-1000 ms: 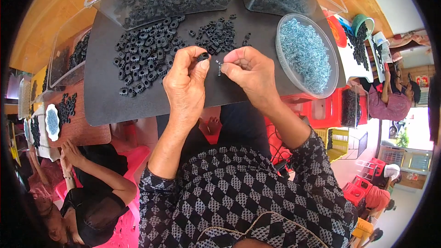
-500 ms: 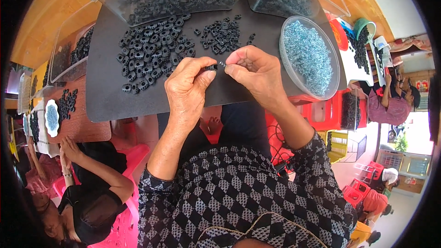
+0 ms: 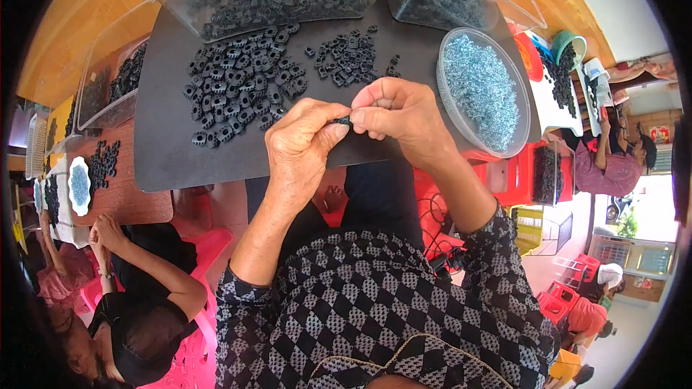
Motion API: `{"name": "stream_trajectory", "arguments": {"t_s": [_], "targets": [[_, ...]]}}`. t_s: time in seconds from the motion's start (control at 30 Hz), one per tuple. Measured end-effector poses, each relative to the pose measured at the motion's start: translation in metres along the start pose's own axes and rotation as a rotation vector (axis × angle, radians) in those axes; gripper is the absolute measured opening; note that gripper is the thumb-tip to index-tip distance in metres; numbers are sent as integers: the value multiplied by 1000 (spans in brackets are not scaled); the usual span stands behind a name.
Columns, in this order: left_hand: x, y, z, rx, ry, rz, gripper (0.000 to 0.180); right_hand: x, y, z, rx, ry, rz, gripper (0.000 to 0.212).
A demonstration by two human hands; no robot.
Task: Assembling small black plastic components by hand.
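Note:
Above the near edge of the dark tabletop (image 3: 404,36), my two hands meet. Between its thumb and forefinger, my left hand (image 3: 297,145) pinches a small black plastic part (image 3: 342,121). The fingertips of my right hand (image 3: 405,117) are pinched together against that part's right end. A small metal spring showed at those fingertips a moment ago; fingers now cover it. Beyond my left hand lies a heap of black plastic parts (image 3: 238,90), with a pile of smaller black pieces (image 3: 346,57) to its right. Pale blue springs (image 3: 481,94) fill a round clear tub on the right.
Clear bins of black parts (image 3: 281,3) and small pieces (image 3: 443,3) stand along the back. At the left, a co-worker's clasped hands (image 3: 108,234) rest by a brown table (image 3: 140,194). Red stools (image 3: 504,180) stand right, below the tub.
My right hand has closed the small gap to my left, bringing its fingertips onto the black part. The spring visible between the hands before is now hidden.

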State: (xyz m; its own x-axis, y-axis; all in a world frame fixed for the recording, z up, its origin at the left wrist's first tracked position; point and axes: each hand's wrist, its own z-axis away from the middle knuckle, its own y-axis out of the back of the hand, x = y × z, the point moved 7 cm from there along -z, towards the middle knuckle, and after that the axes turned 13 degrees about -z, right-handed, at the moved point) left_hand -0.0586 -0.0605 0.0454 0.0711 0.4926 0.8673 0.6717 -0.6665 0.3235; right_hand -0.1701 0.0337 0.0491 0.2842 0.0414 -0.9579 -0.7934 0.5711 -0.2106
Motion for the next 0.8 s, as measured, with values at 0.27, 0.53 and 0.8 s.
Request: {"name": "stream_trajectory", "arguments": {"t_s": [0.27,0.53,0.8], "targets": [[-15,-6,12,5,186,224,18,0,17,5,129,128,197,15],[-33,-8,17,8,267,357,19,-55,46,-15,351,776,1172,12],[-31,-9,17,6,303,416,16,-43,46,-48,254,566,1449,14]]}}
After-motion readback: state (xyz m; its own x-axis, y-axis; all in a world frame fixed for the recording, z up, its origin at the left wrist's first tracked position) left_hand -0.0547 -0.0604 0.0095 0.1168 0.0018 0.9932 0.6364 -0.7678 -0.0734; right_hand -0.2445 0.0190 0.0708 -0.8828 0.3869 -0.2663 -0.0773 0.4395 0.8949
